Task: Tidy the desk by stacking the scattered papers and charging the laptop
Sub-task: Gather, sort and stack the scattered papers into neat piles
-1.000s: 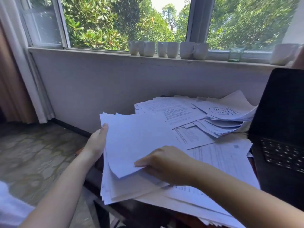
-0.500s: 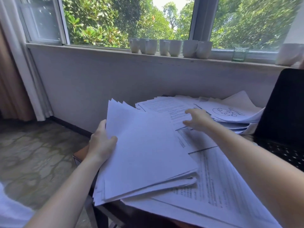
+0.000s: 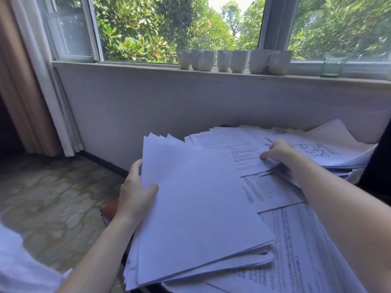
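A paper stack (image 3: 201,208) is gripped by the left hand (image 3: 135,193) at the left edge of the desk (image 3: 109,208). Whether the printed sheet (image 3: 239,149) is pinched by the right hand (image 3: 281,153) cannot be told. The laptop (image 3: 380,166) is cropped.

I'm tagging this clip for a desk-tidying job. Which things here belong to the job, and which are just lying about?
Job: white paper stack gripped by left hand; loose printed sheets touched by right hand; cartoon-drawing sheet; black laptop, edge only.
Lying about: white ceramic mugs; green glass jar; beige curtain.
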Tool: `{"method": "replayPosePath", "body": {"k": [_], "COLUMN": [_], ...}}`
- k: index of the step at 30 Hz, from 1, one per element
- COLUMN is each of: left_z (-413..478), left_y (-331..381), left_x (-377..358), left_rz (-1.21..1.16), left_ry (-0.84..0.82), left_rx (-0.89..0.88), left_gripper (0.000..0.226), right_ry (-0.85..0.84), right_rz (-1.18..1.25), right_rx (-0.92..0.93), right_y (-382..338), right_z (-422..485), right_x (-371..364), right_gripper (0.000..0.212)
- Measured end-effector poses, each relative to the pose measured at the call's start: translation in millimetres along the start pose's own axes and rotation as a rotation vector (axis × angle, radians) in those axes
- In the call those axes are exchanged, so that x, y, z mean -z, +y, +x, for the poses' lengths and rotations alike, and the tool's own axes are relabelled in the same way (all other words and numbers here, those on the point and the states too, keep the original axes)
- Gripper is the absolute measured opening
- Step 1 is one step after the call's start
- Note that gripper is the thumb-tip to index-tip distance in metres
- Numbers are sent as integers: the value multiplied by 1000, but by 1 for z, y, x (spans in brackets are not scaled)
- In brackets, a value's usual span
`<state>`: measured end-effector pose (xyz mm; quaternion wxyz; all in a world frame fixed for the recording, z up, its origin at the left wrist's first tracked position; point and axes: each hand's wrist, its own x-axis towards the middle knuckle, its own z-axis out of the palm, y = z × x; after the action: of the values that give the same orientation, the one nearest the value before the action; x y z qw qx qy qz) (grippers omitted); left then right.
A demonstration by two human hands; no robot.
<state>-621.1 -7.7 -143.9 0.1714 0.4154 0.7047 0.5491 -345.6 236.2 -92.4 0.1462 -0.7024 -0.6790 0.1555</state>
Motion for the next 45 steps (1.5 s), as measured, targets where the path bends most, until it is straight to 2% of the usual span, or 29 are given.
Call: {"method": "replayPosePath", "body": {"k": [2,4,9,15,19,24,26,29,32,34,36,39,41,45], "left_z": [0,0,0,-3,-4,-4,-4,-6,-8,-6,-5,-6,-7,-6], "left_y": [1,0,0,4,6,6,6,11,17,16,14,14,12,7], "left_x": [0,0,0,0,0,1,1,-2,-3,-2,1,2,2,0], "left_rz": [-5,12,45,70,88,81,71,-20,-74,-3,102,217,252,256], "left_ry": [2,4,6,-9,-9,-20,-15,43,47,6,-34,-74,-90,-97], "left_rx": [-3,-15,-23,-6,16,14,27,59,92,101,91,45,16,-29], "left_gripper": [59,59,59,60,60,58,55,30,49,63,65,70,71,64], "right_ry": [-14,50,393,572,454,114,-25,-160,-247,-290,-301,-236,-92,148], "right_rz": [121,285,515,740,1024,1213,1162,981,863,763,570,222,10,-160], "right_rx": [14,37,68,99,111,150,150,166,209,235,294,415,437,369], "right_y": [0,2,7,9,3,-5,-5,0,6,9,11,12,14,26], "right_z": [-1,-4,-25,-59,-85,-133,-156,-185,-211,-220,-220,-208,-194,-147], "right_x": [-1,-1,13,34,41,36,25,2,-17,-25,-26,-17,-8,10], "right_gripper": [39,6,22,33,32,26,25,23,22,21,20,22,24,16]}}
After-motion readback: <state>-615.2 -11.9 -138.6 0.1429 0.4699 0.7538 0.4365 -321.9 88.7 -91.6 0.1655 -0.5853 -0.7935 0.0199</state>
